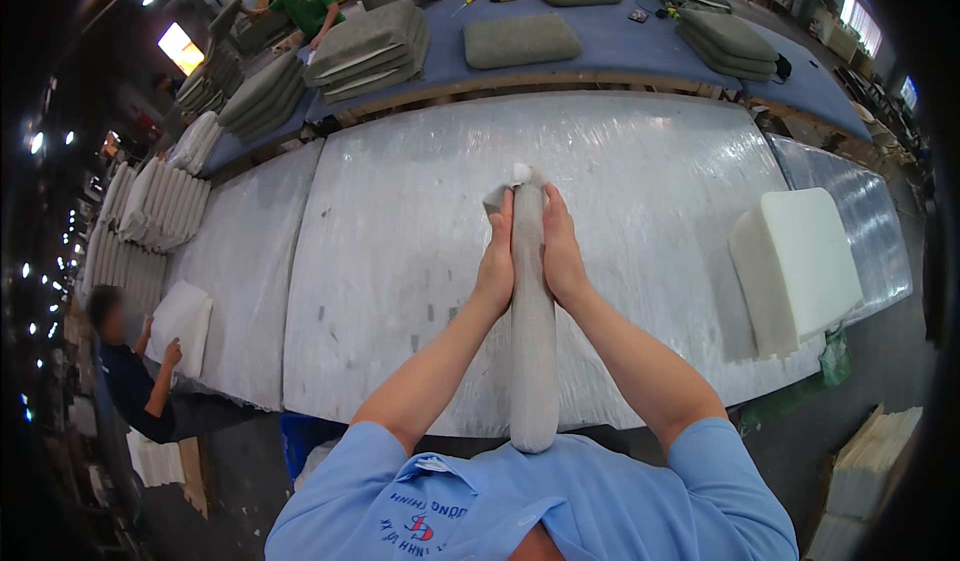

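the person's left hand [495,261] and right hand [562,256] are pressing flat against the two sides of a long grey fabric-covered cushion [533,351] that is standing on edge between them, the palms squeezing it from either side with the fingers stretched up along it. the cushion is running from the person's chest out over the near edge of a wide work table wrapped in shiny clear plastic sheeting [400,211], and a bit of white foam [518,174] is poking out of its far end, just above the fingertips.

a thick white square foam block [795,261] is lying on the table well to the right of the hands. beyond it, a second table with a blue top [620,46] is carrying a single flat grey cushion [521,40] and several stacks of grey cushions [370,49]. on the left, another person in a dark shirt [135,381] is holding a white foam pad [183,326] at the table's edge, and rows of white foam pads [160,201] are lying further back.
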Motion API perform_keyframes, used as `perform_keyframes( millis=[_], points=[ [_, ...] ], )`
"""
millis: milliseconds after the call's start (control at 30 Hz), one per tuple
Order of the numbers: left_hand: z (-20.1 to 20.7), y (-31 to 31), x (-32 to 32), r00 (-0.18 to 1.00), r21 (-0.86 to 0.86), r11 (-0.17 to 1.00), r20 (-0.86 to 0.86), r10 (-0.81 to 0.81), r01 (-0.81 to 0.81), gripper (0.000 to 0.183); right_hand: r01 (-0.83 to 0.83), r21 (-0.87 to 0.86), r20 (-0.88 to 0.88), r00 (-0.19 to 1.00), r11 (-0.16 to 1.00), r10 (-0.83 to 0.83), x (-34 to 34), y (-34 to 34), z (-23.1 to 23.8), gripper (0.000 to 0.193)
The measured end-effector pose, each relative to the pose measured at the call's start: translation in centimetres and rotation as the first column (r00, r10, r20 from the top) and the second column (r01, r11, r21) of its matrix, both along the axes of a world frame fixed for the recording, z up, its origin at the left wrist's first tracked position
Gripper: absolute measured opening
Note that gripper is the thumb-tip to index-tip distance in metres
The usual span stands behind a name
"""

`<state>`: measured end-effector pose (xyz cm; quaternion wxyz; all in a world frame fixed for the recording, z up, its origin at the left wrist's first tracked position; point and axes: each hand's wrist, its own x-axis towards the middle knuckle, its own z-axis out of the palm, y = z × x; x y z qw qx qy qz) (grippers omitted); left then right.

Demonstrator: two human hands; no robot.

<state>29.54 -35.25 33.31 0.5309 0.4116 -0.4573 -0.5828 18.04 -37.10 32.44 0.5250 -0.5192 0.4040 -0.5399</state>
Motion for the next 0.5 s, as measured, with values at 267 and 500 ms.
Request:
perform_keyframes(
  millis=[267,500],
  points=[
    [0.9,-0.9,-1.9,0.986,-0.097,0.994,0.156,0.067,-0.053,0.083,0.198,-0.193,-0.061,0.975,0.961,-0.213,0.3,-0.3,-2.6,0.067],
    [1.1,-3.7,-1.8,1.0,-0.002,1.0,-0.007,0.016,-0.016,0.083,0.177,-0.043,-0.043,0.983,0.983,-0.179,-1.5,-4.1,-1.1,0.072]
  ],
)
